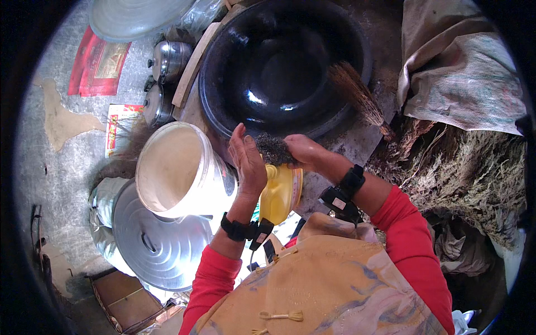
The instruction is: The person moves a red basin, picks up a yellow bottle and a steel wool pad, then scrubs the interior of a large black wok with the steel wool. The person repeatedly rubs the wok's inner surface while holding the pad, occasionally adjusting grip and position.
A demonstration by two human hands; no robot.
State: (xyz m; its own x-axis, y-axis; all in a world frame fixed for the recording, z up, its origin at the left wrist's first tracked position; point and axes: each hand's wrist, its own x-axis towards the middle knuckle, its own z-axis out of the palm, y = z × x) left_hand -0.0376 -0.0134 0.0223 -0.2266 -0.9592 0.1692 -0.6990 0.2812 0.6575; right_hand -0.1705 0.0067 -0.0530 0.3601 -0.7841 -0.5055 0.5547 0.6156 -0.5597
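Observation:
A dark, wiry scouring pad (272,148) is gripped at its right end by my right hand (305,153). My left hand (248,163) is raised at the pad's left side, palm turned towards it and fingers pointing up; it does not hold the pad. Both hands are near the front rim of a large black wok (284,71), whose inside is shiny and looks wet. Across the wok's right rim lies a straw hand brush (360,96), bristles inside the bowl. Beneath the pad is a yellow plastic container (276,192), partly hidden by my hands.
A white plastic bucket (171,167) stands left of my left hand, beside a large metal lid (163,251). Lidded metal pots (169,60) are beyond it, next to a curved wooden strip (194,65). Dry brushwood (465,171) and a woven sack (465,83) lie at right.

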